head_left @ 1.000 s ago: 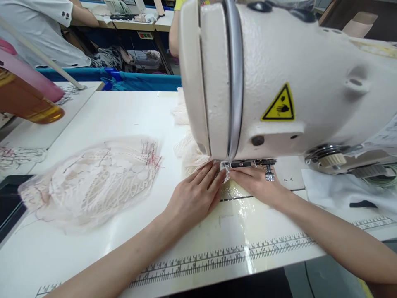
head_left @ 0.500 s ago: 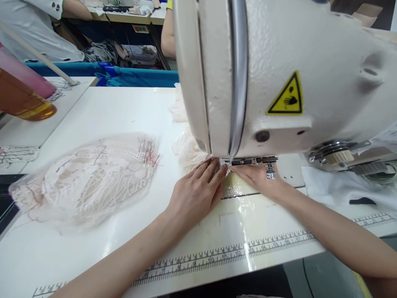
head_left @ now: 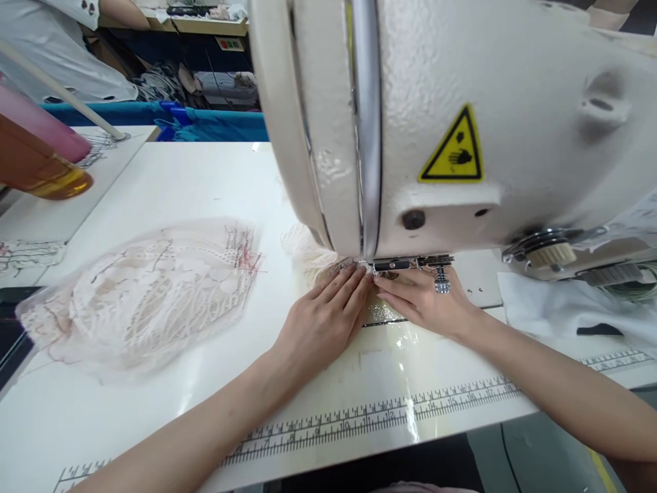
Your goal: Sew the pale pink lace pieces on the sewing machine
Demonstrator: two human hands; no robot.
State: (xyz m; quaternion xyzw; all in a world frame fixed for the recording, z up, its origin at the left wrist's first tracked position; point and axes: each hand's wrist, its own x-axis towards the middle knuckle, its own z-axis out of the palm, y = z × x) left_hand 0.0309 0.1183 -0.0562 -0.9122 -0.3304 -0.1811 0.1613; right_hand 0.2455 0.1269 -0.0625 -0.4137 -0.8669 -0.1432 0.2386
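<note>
My left hand (head_left: 326, 315) lies flat, fingers stretched and close together, pressing on gathered cream lace fabric (head_left: 311, 257) beside the sewing machine's presser foot. From the other side, my right hand (head_left: 436, 301) reaches in with fingers extended and slightly apart. Its fingertips touch or nearly touch the lace edge at the foot, close to my left fingertips. The needle area sits under the sewing machine head (head_left: 431, 123), and part of the lace is hidden behind it. A small metal attachment (head_left: 442, 279) hangs over my right hand.
A sheer lace piece (head_left: 154, 301) with loose dark and red threads lies at left. A printed ruler strip (head_left: 359, 424) runs along the front edge. White cloth (head_left: 549, 308) lies at right. An amber bottle (head_left: 46, 164) stands far left. Another person's sleeve (head_left: 82, 14) shows behind.
The machine head appears farther left as the view shifts. My right fingers have drawn slightly back and down from the foot. Less lace shows behind the machine; my left hand stays almost in place.
</note>
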